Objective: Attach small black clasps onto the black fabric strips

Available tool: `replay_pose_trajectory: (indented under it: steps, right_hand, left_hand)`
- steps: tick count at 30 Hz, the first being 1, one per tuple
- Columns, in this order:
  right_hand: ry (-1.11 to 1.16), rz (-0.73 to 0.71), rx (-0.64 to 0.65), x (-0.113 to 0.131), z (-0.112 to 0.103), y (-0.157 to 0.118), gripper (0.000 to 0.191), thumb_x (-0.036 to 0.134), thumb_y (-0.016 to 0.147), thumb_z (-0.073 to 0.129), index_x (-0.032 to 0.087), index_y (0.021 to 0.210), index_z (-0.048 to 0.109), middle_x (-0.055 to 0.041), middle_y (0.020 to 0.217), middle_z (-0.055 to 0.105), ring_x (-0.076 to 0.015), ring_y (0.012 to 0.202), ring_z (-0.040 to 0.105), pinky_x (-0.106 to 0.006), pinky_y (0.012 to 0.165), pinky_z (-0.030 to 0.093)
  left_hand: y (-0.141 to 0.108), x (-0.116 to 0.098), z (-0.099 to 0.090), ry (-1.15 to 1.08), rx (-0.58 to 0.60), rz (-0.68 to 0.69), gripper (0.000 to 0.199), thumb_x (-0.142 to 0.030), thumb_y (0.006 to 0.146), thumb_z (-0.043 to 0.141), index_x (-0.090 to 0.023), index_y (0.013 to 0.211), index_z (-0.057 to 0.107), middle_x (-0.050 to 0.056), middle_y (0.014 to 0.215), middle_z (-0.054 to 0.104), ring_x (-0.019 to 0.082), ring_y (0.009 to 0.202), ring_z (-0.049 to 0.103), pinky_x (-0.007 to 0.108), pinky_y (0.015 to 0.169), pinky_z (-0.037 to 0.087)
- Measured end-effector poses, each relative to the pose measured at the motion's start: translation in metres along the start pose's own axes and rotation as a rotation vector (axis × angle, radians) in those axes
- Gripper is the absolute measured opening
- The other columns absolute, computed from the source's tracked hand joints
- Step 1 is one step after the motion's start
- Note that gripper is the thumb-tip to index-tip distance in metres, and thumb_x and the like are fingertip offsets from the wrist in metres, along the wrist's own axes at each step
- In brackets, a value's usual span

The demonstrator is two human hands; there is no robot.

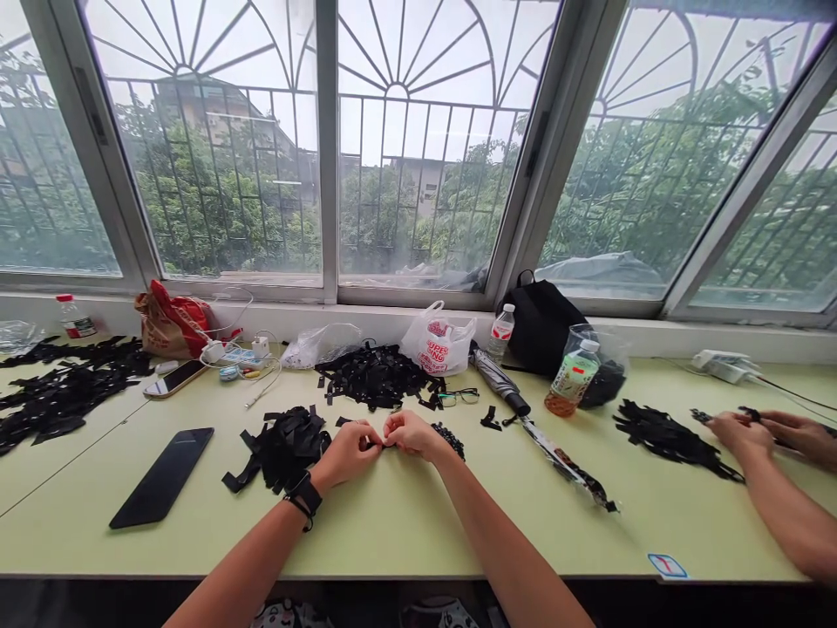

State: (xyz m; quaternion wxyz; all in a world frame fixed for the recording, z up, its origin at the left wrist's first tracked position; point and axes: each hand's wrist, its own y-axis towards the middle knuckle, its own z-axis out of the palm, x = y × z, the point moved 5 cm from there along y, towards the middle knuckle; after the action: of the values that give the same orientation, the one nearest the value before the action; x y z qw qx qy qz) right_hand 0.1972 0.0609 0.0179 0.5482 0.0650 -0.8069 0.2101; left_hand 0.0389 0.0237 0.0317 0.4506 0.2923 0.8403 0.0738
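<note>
A narrow black strip [382, 444] is pinched over the pale green desk [392, 536] by the left hand [346, 452] and the right hand [411, 434]; both grips are narrow and closed on it, with the two hands almost touching. A black band [304, 494] is worn on the left wrist. One heap of black strips [285, 447] is placed just beside the left hand, and one dark beaded strip [450, 440] is seen just beside the right hand. Three more black heaps are spread across the desk: one [376, 375] beyond the hands, one [65, 385] far left and one [667, 439] at right. Two phones, [161, 477] and [175, 378], are laid at left. Three plastic bottles, [75, 316], [501, 331] and [572, 377], are counted, along with one pair of glasses [459, 397] and one folded umbrella [500, 380]. A co-worker's two hands [765, 434] are held near the right heap, with small black pieces between them.
</note>
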Motion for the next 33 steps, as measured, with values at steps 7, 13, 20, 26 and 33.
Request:
replay_pose_trajectory:
  steps: [7,13,20,26,33]
  right_hand:
    - [0.019,-0.053,0.012,-0.003,0.001,-0.002,0.011,0.016,0.062,0.066,0.016,0.073,0.065,0.0073,0.053,0.052,-0.0052,0.042,0.034,-0.02,0.042,0.019]
    - [0.064,-0.162,-0.099,-0.001,-0.007,-0.002,0.014,0.024,0.07,0.068,0.016,0.082,0.066,0.0051,0.058,0.054,-0.0081,0.047,0.044,-0.02,0.044,0.028]
    - [0.038,-0.35,-0.369,0.012,-0.024,-0.006,0.02,0.036,0.082,0.06,0.017,0.09,0.063,0.0025,0.071,0.056,-0.0097,0.05,0.048,-0.023,0.049,0.041]
    - [-0.145,-0.402,-0.333,0.018,-0.017,-0.007,0.033,0.043,0.092,0.051,0.016,0.078,0.064,-0.0006,0.069,0.06,-0.0109,0.053,0.047,-0.022,0.051,0.038]
    - [-0.246,-0.436,-0.103,0.018,-0.001,-0.015,0.019,0.034,0.082,0.069,0.018,0.09,0.072,-0.001,0.076,0.066,-0.0125,0.061,0.054,-0.022,0.057,0.042]
  left_hand:
    - [0.0,0.004,0.0,-0.011,-0.023,-0.001,0.016,-0.025,0.084,0.065,-0.019,0.085,0.079,0.004,0.08,0.069,0.014,0.064,0.056,0.025,0.06,0.041]
    - [0.001,0.004,-0.003,-0.086,-0.035,-0.031,0.023,-0.025,0.085,0.062,-0.02,0.105,0.073,0.001,0.077,0.071,0.014,0.065,0.058,0.024,0.06,0.042]
    - [0.004,0.002,-0.01,-0.121,-0.123,-0.064,0.02,-0.031,0.086,0.065,-0.021,0.1,0.073,0.004,0.09,0.075,0.018,0.08,0.068,0.027,0.069,0.051]
    - [0.007,0.004,-0.012,-0.154,-0.186,-0.037,0.016,-0.029,0.085,0.067,-0.02,0.095,0.074,0.005,0.092,0.076,0.019,0.085,0.07,0.031,0.079,0.055]
    - [0.009,0.012,-0.015,-0.274,-0.243,-0.065,0.02,-0.034,0.084,0.071,-0.017,0.095,0.071,0.006,0.09,0.074,0.019,0.082,0.07,0.031,0.077,0.056]
